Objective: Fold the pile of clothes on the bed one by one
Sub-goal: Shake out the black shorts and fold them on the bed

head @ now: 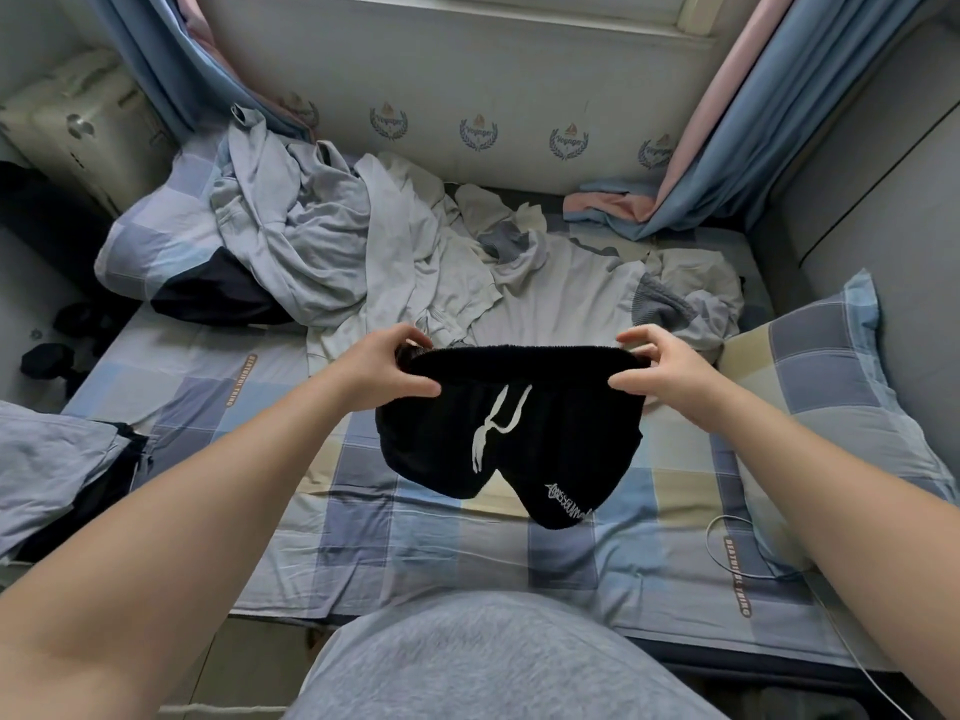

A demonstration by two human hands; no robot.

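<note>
Black shorts [545, 444] with a white drawstring and white lettering on one leg hang above the bed. My left hand [387, 366] pinches the left end of the waistband and my right hand [657, 371] pinches the right end, stretching it flat between them. Behind the shorts lies a pile of pale grey and white clothes [363, 241], crumpled across the back of the bed. A dark garment [218, 293] pokes out from under the pile on the left.
The bed has a blue, yellow and grey checked sheet [441, 553]. Matching pillows lie at the right [810, 376] and back left [156, 236]. Folded grey and dark cloth [57, 459] sits at the left edge. A white cable [727, 543] runs along the right side. Curtains hang at both back corners.
</note>
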